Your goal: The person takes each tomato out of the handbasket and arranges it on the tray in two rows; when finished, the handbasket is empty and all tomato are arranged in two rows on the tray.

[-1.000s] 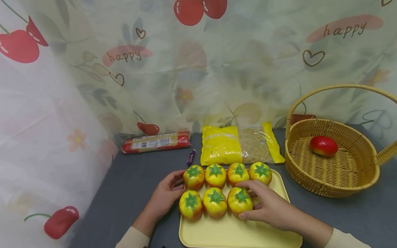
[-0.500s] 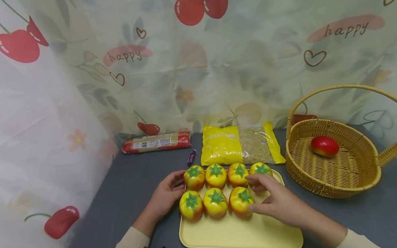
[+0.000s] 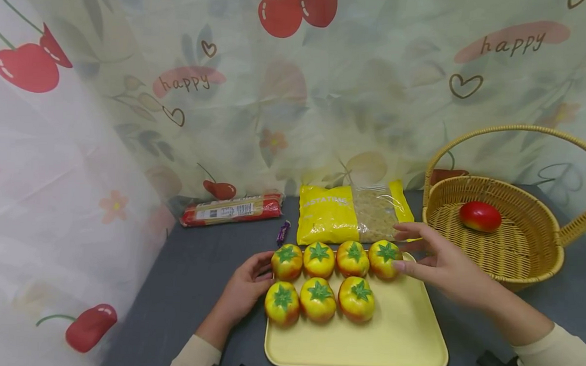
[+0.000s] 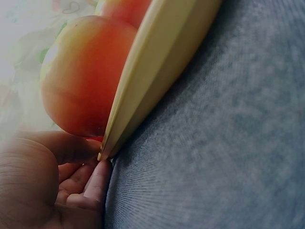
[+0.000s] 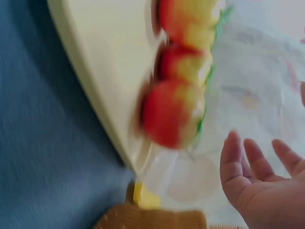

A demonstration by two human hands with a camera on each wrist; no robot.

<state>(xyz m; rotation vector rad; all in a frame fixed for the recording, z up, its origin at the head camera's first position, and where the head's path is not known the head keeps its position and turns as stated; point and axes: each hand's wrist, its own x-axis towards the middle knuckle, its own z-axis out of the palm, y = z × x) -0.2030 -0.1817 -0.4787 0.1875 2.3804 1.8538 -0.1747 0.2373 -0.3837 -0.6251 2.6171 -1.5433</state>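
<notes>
Several yellow-and-red toy tomatoes with green star-shaped tops sit in two rows on a pale yellow tray (image 3: pixel 399 337). My left hand (image 3: pixel 244 286) holds the tray's left edge; in the left wrist view the thumb lies at the rim and a finger (image 4: pixel 97 183) is under it, close to a toy tomato (image 4: pixel 88 76). My right hand (image 3: pixel 447 266) is over the tray's back right corner with fingers spread, holding nothing. Its thumb overlaps the rightmost back toy tomato (image 3: pixel 383 259) in the head view. The front row's rightmost toy tomato (image 3: pixel 355 301) stands apart from its neighbour.
A wicker basket (image 3: pixel 544 267) with a tall handle stands at right, holding a red oval fruit (image 3: pixel 481 216). Behind the tray lie a yellow pasta bag (image 3: pixel 328 219), a red-ended noodle packet (image 3: pixel 234 210) and a small purple-wrapped candy (image 3: pixel 283 233). A printed curtain (image 3: pixel 275 123) hangs behind.
My right hand has let go of the front row's rightmost toy tomato, which shifted slightly right, and has moved up and right toward the basket. The left hand has stayed at the tray edge.
</notes>
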